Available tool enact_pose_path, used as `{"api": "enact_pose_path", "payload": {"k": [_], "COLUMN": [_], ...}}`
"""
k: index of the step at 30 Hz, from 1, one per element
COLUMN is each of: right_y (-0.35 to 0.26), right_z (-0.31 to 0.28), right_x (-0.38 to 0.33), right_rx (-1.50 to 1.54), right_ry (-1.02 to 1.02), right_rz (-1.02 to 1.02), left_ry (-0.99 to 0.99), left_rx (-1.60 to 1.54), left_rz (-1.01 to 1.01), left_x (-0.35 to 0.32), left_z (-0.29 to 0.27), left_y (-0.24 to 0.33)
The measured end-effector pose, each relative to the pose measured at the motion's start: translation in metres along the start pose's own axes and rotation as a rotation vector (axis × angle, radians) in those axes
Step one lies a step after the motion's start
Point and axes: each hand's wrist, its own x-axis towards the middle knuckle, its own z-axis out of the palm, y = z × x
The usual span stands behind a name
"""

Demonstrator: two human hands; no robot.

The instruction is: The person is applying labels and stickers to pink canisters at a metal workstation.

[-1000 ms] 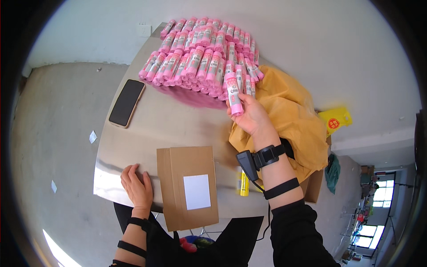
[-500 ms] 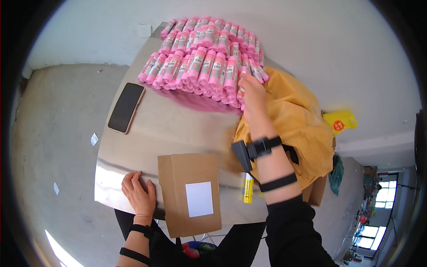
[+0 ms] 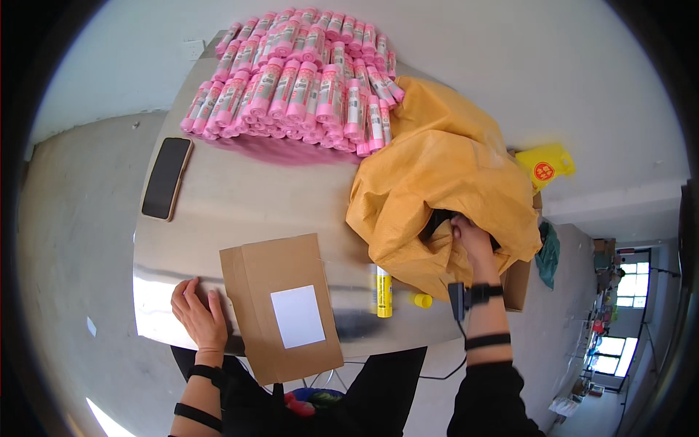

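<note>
The right hand [image 3: 470, 237] had left the stack of pink paper-wrapped rolls [image 3: 298, 80] & reached into the crumpled yellow plastic sack [image 3: 444, 182], fingers closed on its fold. Left hand [image 3: 198, 315] lay flat, fingers open, on the desk [image 3: 240, 204] beside the brown cardboard box [image 3: 280, 306].

One brown cardboard box [image 3: 282, 309] with one white label [image 3: 298, 316], one dark phone [image 3: 167, 177], one yellow glue stick [image 3: 383, 291] and its one loose cap [image 3: 421, 299], one yellow-orange sack [image 3: 444, 182], several dozen pink rolls [image 3: 298, 80], too many to count exactly.
</note>
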Motion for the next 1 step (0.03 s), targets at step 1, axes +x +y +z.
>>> {"api": "enact_pose_path", "payload": {"k": [1], "right_y": [0.0211], "right_z": [0.0118], "right_x": [0.0327], "right_rx": [-0.169], "right_ry": [0.076], "right_rz": [-0.018], "left_ry": [-0.002], "left_rx": [0.015], "left_rz": [-0.009], "left_x": [-0.0016], "left_z": [0.0006], "left_y": [-0.0047]}}
